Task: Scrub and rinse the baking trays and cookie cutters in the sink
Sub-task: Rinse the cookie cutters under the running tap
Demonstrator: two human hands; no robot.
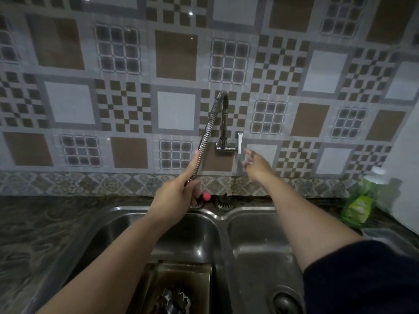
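Note:
A dark baking tray (199,277) lies in the left basin of the steel double sink (221,219), with shiny cookie cutters (175,299) lying in it at the bottom edge of the view. My left hand (174,191) grips the lower end of the flexible metal faucet hose (209,125) above the left basin. My right hand (255,163) is raised with fingers spread, just right of and below the faucet lever (239,142) on the wall, not touching it. No water is visibly running.
A green dish soap pouch (357,208) and a green bottle with a white cap (374,177) stand on the counter at right. A pink knob (206,196) and a sink strainer (223,203) sit on the sink's back ledge. Dark marbled counter (38,234) spreads left.

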